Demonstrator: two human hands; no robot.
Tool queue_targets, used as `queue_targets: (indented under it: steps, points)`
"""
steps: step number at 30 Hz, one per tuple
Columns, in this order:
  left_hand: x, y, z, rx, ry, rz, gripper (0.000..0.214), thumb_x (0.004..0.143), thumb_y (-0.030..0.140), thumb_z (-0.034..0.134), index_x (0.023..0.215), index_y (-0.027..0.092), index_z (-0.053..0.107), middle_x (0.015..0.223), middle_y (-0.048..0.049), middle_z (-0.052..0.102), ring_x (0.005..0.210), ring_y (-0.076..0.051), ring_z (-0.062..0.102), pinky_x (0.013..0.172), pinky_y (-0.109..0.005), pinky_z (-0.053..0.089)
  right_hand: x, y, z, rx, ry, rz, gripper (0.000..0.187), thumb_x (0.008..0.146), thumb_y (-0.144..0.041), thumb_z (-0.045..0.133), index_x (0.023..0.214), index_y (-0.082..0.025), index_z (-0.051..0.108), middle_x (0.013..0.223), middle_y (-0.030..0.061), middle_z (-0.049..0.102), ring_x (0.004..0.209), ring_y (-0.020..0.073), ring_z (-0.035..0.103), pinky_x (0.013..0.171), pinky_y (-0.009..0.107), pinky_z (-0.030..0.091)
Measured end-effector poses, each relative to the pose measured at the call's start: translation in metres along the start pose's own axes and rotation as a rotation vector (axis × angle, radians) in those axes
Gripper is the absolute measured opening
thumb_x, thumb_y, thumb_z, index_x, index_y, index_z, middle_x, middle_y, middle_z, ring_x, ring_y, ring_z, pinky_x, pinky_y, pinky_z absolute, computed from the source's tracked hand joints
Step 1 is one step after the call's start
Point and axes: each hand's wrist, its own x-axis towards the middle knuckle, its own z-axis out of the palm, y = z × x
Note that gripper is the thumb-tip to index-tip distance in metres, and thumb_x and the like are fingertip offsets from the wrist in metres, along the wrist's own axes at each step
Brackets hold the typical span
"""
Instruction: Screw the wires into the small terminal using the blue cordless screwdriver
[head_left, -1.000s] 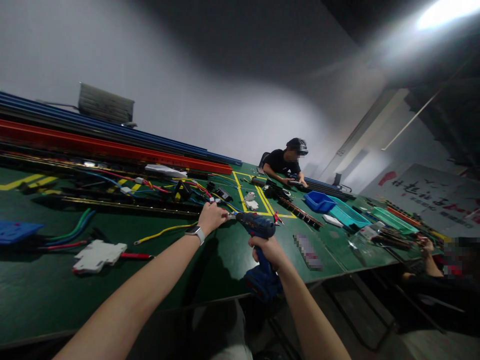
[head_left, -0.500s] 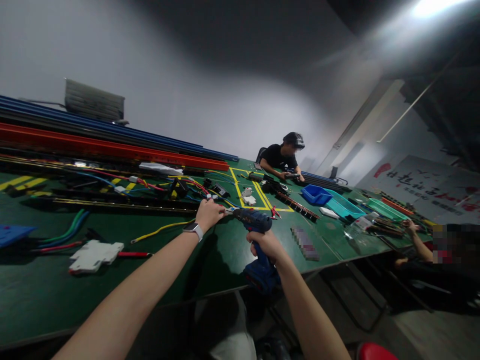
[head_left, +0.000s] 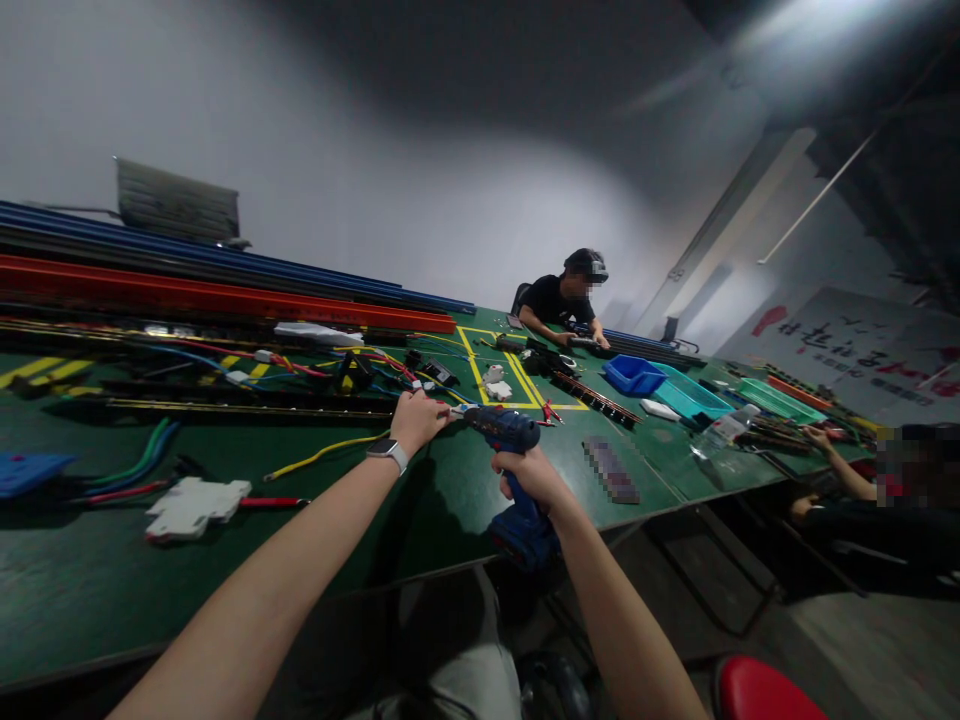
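Observation:
My right hand (head_left: 531, 476) is wrapped round the handle of a blue cordless drill (head_left: 504, 428), its nose pointing left over the table. Near the drill's tip, my left hand (head_left: 417, 421) has its fingers closed on something small that I cannot make out. Just past the left hand lie red, blue and black wires with small connectors (head_left: 429, 372). A long dark strip with a brass-coloured edge (head_left: 247, 407) runs left from there. A yellow wire (head_left: 322, 455) lies beside my left wrist, and a white circuit breaker (head_left: 196, 508) with a red lead lies nearer me.
Orange and blue rails (head_left: 225, 296) run along the back left. Blue bin (head_left: 634, 375) and turquoise tray (head_left: 686, 393) stand right, near a plastic bottle (head_left: 724, 432). One co-worker (head_left: 562, 300) sits across the table, another person (head_left: 885, 500) at the right. A red stool (head_left: 765, 690) stands below.
The view has shifted slightly. Both hands stay close together, the right still holding the drill, with its tip by the left fingers. The co-worker across the table leans a little lower.

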Motion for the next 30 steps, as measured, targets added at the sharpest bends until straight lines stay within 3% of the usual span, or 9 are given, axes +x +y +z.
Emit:
queue_targets:
  steps: [12,21,30]
  points:
    - [-0.0016,0.0014,-0.0008,-0.007,0.014,-0.011,0.038,0.091,0.057,0.048,0.098,0.034,0.078,0.094,-0.0105,0.075,0.106,-0.031,0.052,0.087,-0.044,0.029,-0.0029,-0.0018,0.0018,-0.007,0.013,0.030,0.021,0.063,-0.020,0.063,0.083,-0.018,0.057,0.049,-0.0079,0.049,0.034,0.0117,0.050,0.033,0.021,0.032]
    - [-0.0013,-0.0012,0.0050,0.016,0.055,0.018,0.039,0.091,0.059,0.049,0.094,0.032,0.078,0.093,-0.0096,0.076,0.102,-0.030,0.054,0.085,-0.043,0.029,-0.0007,0.0012,0.0008,-0.026,0.012,0.031,0.019,0.063,-0.021,0.063,0.079,-0.018,0.055,0.047,-0.0081,0.046,0.035,0.0122,0.051,0.034,0.021,0.033]
    - [-0.0028,-0.0027,0.0071,0.002,0.093,0.049,0.039,0.092,0.058,0.048,0.092,0.031,0.077,0.091,-0.0094,0.075,0.101,-0.030,0.055,0.084,-0.043,0.028,-0.0032,0.0003,0.0022,-0.001,0.025,-0.008,0.024,0.064,-0.020,0.062,0.087,-0.017,0.058,0.054,-0.0073,0.049,0.034,0.0112,0.049,0.032,0.022,0.032]
